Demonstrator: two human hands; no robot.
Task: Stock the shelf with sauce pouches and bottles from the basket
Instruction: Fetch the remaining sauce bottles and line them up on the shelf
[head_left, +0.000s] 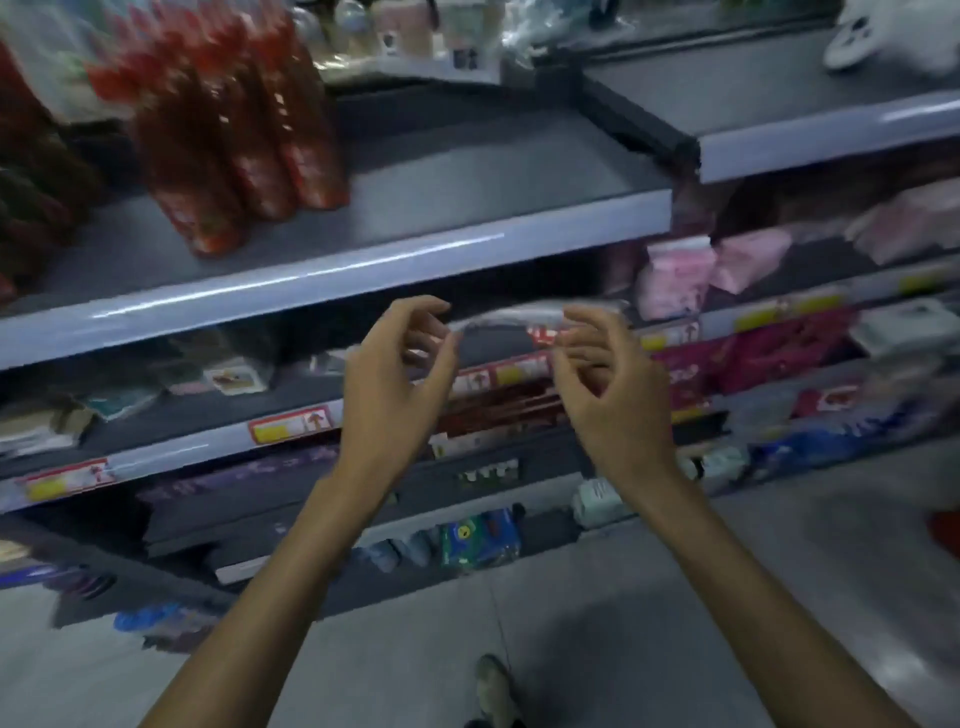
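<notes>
In front of me, the grey shelf (467, 176) has bare room to the right of the red sauce bottles (234, 130) standing at its left. Below its edge, my left hand (400, 374) and right hand (608, 384) have their fingers curled, each seemingly pinching one end of a pale strip (509, 314). It is too blurred to name, perhaps a pouch edge-on. The basket is out of view. I judge this is mid-placement: next, lift it into that gap, clear of the bottles.
</notes>
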